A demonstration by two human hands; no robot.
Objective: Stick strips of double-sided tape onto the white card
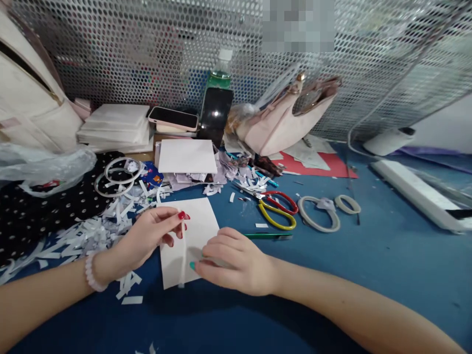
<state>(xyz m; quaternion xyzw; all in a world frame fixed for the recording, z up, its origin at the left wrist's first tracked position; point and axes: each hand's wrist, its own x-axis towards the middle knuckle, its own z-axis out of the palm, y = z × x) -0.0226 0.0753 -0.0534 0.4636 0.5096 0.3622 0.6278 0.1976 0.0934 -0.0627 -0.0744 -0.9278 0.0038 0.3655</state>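
Observation:
My left hand (157, 231) pinches the top of a narrow white strip (184, 258) between thumb and finger. The strip hangs over a white sheet of paper (171, 273), its lower end near the sheet's front edge. Whether it is tape or paper I cannot tell. Just right of the strip, my right hand (236, 263) hovers over the sheet's right side with curled fingers, the thumb towards the strip. Anything inside those fingers is hidden. A green pen or pencil (267, 236) lies beyond my right hand, and scissors (276, 209) with red and yellow handles rest behind it.
Paper scraps (88, 231) cover the left side. A stack of white paper (188, 156) stands behind the sheet. Tape rolls (319, 223) lie to the right. Farther back are a phone (173, 119), a bottle (219, 78), a pink bag (273, 128) and a metal mesh panel (147, 49).

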